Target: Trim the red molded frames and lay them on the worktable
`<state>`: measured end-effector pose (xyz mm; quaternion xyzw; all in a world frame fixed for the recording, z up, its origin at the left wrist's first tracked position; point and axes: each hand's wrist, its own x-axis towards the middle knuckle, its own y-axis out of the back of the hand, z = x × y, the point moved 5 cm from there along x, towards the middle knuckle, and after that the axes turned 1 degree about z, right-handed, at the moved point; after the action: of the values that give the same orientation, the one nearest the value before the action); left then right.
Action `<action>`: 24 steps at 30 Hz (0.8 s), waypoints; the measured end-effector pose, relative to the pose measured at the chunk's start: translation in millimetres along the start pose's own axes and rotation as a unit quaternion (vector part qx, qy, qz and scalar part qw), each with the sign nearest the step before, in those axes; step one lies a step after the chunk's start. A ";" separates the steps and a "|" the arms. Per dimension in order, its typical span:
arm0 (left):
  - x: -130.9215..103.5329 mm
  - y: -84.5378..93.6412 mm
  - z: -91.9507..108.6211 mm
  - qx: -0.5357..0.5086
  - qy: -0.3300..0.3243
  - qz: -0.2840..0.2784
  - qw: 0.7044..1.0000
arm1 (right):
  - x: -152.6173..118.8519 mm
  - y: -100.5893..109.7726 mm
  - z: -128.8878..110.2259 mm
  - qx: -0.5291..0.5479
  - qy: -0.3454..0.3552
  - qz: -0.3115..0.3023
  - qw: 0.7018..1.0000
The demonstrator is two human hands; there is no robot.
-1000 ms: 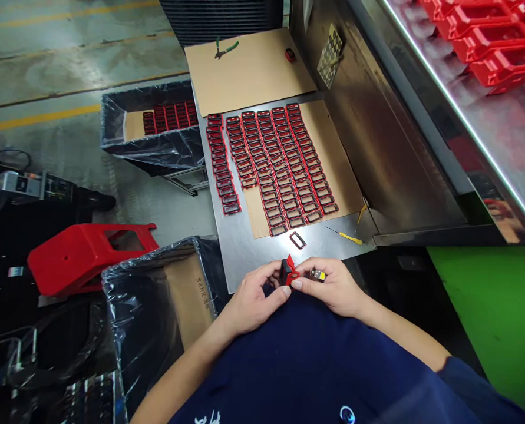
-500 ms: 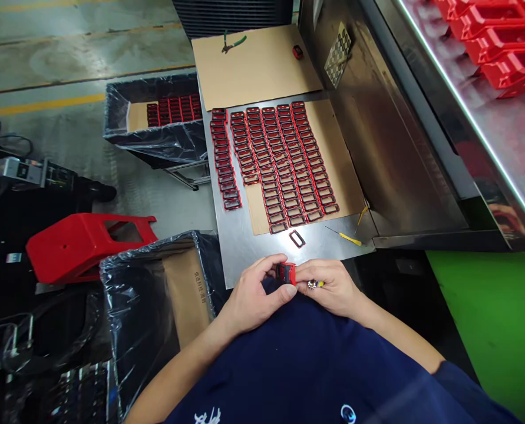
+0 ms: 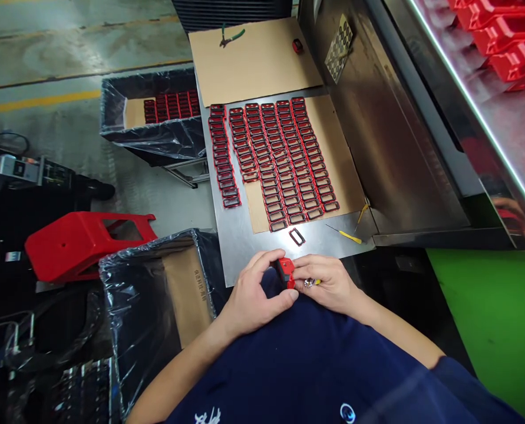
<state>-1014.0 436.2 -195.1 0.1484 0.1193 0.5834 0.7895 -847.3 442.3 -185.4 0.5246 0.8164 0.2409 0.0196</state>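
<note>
My left hand is closed around a small red and black plastic housing, its thumb and fingers on opposite edges. Close against the housing's right side, my right hand has curled fingers on a tool with a shiny metal end and a bit of yellow; the rest of it is hidden. Beyond the hands, a single black-and-red rectangular frame lies on the metal table. Two thin yellow-handled tools rest to its right.
Rows of similar red-black frames cover a cardboard sheet. Green-handled pliers and a red-black part lie on farther cardboard. Plastic-lined bins stand left, with a red stool. Red parts sit on the upper-right ledge.
The red and black housing has tilted in my hands and shows more of its red face. My fingers have shifted slightly around it. The view has moved a little.
</note>
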 end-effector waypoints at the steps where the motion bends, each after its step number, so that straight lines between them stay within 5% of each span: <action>1: -0.4 0.3 0.9 0.006 -0.011 0.006 1.000 | -0.1 0.9 -1.0 -0.001 0.008 0.012 1.000; 7: -1.2 0.4 7.0 0.025 -0.090 0.023 0.995 | -1.3 5.4 -2.9 0.041 0.004 0.062 0.997; 14: -0.1 1.2 12.8 0.045 -0.149 0.030 0.987 | -8.2 7.6 16.6 0.162 -0.185 0.101 0.964; 18: -1.0 -0.5 10.8 0.068 -0.161 0.034 0.984 | -11.6 1.8 24.4 0.249 -0.264 0.093 0.927; 24: -4.8 -2.4 5.2 0.107 -0.169 0.062 0.978 | -6.9 -7.9 23.1 0.312 -0.280 0.053 0.907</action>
<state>-1011.4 430.4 -191.1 0.3355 0.0366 0.5814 0.7403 -844.3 442.4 -210.5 0.5925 0.7817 -0.1818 0.0697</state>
